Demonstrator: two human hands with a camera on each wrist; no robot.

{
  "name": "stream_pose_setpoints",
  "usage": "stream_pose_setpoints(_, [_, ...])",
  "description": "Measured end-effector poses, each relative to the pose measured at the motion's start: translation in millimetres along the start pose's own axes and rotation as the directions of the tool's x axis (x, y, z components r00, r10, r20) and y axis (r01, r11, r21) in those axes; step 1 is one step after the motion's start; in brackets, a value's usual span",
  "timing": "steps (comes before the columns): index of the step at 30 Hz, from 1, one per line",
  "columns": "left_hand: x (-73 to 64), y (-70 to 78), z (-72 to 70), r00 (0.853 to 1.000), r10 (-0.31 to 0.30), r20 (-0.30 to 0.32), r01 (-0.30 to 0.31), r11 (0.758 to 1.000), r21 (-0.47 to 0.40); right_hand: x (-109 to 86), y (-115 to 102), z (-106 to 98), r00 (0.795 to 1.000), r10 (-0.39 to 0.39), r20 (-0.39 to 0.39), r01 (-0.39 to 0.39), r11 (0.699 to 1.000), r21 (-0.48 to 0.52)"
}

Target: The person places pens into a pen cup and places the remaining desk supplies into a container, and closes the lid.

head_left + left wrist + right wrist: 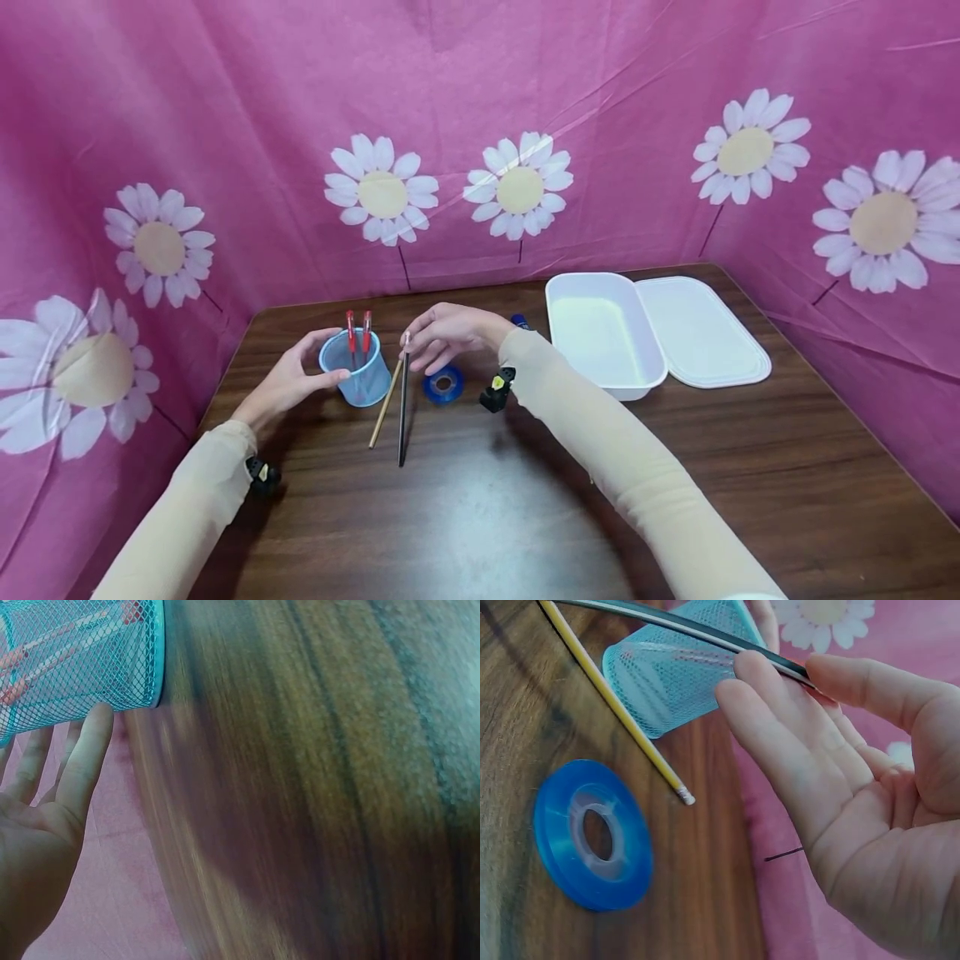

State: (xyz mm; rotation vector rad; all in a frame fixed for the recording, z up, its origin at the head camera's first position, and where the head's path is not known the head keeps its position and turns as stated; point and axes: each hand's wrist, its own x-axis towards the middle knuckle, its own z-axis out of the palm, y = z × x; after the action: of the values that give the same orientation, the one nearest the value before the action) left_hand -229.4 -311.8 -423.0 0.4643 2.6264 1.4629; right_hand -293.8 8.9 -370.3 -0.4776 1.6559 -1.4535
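Observation:
My left hand holds a light blue mesh pen cup, thumb on the near side and fingers around the far side. The cup stands upright with two red pens in it. Just right of it, my right hand pinches a dark striped pencil near its upper end; the pencil slants down toward the table's front. A yellow pencil with a white eraser lies on the table beside the cup. Below the right hand sits a roll of blue tape.
A white plastic box stands at the back right, its inside facing up. The flat white lid lies against its right side. A small blue object shows partly behind the right sleeve. Pink flowered cloth borders the wooden table.

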Motion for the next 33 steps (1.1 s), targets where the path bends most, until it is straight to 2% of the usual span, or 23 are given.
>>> stream_pose_setpoints(6, [0.8,0.8,-0.4,1.000,0.005,-0.008,-0.005,1.000,-0.012,-9.8,-17,5,0.999,-0.016,0.038,0.018,0.998,-0.053])
stream_pose_setpoints(11, [3.7,1.6,-1.8,1.000,-0.015,0.001,0.015,1.000,-0.014,-15.1,-31,8,0.998,-0.040,0.054,0.042,0.998,-0.046])
stream_pose_setpoints(14, [3.3,1.6,-1.3,1.000,-0.025,0.002,0.025,1.000,-0.012,-17.9,-38,11,0.998,-0.047,0.045,0.048,0.998,-0.033])
stream_pose_setpoints(19, [0.0,0.5,-0.6,1.000,-0.005,-0.005,0.005,1.000,0.002,-21.9,-51,16,0.998,-0.060,0.023,0.061,0.998,-0.030])
stream_pose_setpoints(29, [-0.7,2.2,0.5,1.000,0.013,-0.006,-0.013,1.000,-0.023,-32.4,-75,22,0.983,-0.181,0.037,0.178,0.982,0.065])
stream_pose_setpoints(33, [-0.5,3.0,0.2,1.000,-0.001,-0.013,0.000,1.000,-0.023,-32.6,-79,22,0.978,-0.210,0.005,0.208,0.972,0.112])
